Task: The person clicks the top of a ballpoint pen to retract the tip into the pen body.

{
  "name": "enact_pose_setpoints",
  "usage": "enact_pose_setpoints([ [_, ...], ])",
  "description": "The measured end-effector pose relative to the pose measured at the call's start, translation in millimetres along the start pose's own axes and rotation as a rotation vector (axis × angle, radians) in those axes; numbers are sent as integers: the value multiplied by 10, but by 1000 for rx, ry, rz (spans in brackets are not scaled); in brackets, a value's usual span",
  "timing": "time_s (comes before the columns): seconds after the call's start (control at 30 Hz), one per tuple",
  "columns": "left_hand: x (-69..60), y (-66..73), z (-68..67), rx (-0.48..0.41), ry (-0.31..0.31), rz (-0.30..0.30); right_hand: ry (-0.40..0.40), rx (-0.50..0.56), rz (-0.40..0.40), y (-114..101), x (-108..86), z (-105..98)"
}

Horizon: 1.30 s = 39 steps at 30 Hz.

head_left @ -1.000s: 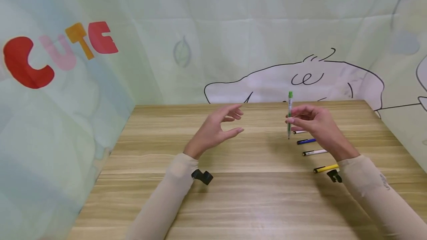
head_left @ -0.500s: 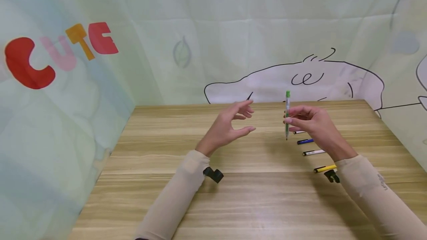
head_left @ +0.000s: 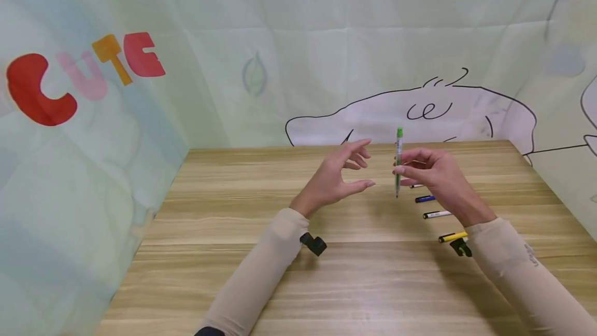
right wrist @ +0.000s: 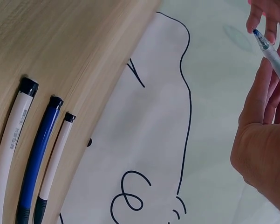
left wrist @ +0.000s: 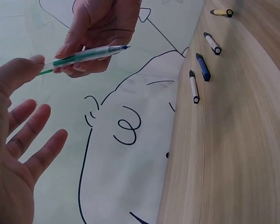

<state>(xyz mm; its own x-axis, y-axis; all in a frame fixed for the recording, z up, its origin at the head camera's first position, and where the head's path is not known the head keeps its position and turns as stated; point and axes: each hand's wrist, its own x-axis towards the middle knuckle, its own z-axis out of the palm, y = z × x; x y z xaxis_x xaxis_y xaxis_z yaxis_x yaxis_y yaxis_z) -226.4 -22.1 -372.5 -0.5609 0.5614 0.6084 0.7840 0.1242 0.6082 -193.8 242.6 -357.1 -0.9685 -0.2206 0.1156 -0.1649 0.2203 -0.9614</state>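
Note:
My right hand (head_left: 436,172) pinches a clear-barrelled pen with a green end (head_left: 398,152) between thumb and fingers. It holds the pen upright above the table, green end up and tip down. To the left, my left hand (head_left: 333,178) is raised with thumb and fingers spread apart and nothing between them. A small gap separates its fingertips from the pen in the head view. In the left wrist view the pen (left wrist: 86,56) extends from the right hand (left wrist: 109,28), its dark tip pointing away from the left thumb (left wrist: 18,72).
Under and beside my right hand several pens lie in a row on the wooden table (head_left: 326,284): a yellow pen (head_left: 452,237), a white pen (head_left: 436,214), a blue pen (head_left: 424,199) and another white pen (right wrist: 58,156). A printed cloth (head_left: 298,66) hangs behind the table.
My left hand has moved right, closer to the pen. My right hand, still holding the pen upright, has shifted slightly left. The pens on the table have not moved.

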Motion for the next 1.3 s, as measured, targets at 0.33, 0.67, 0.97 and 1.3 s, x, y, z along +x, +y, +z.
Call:
enact_pose_setpoints([
  [0.33,95,3,128,-27,-20,-9,-30,10,-16,-28,-8,27],
  [0.67,193,24,181,8,-50,21,-42,3,-13,-32,-16,64],
  [0.97,275,-14,188,33,-82,93,-47,19,-19,-36,-14,89],
  [1.3,331,-46,178,72,-117,128,-53,21,-20,-47,-6,113],
])
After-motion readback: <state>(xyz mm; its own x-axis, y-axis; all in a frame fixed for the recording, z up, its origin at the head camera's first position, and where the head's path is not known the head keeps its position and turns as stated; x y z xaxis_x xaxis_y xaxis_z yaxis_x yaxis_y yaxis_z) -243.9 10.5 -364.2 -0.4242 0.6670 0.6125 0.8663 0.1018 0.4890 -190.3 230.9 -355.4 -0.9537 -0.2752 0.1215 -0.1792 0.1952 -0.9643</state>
